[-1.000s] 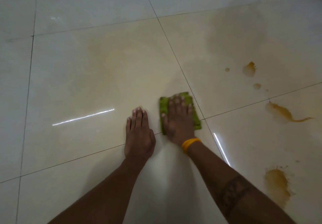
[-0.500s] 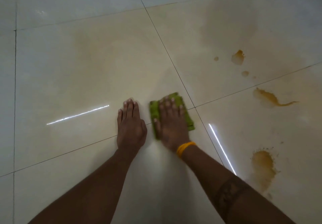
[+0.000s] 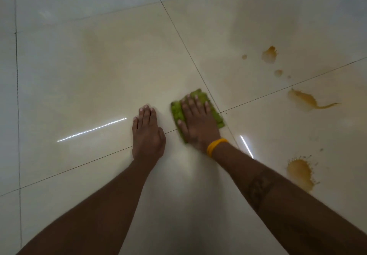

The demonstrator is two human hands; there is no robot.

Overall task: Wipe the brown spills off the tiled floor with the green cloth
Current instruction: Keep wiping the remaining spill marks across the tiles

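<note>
A folded green cloth (image 3: 177, 111) lies flat on the cream tiled floor (image 3: 99, 76) near a crossing of grout lines. My right hand (image 3: 198, 122), with a yellow band at the wrist, presses down on it with straight fingers and covers most of it. My left hand (image 3: 148, 135) rests flat on the bare tile just left of the cloth. Brown spills sit to the right: a small blot (image 3: 269, 54) with droplets around it, a streaked puddle (image 3: 303, 100), and a splattered puddle (image 3: 299, 173) near my right forearm.
Faint brownish smears tint the tiles at the upper right (image 3: 264, 16) and upper left. Bright light reflections streak the glossy floor (image 3: 91, 129). Dark grout lines cross the floor; greyer tiles lie along the left and far edges.
My right hand has slid the cloth slightly forward and to the right, towards the grout crossing. My left hand has stayed flat on the tile. The view has shifted a little.
</note>
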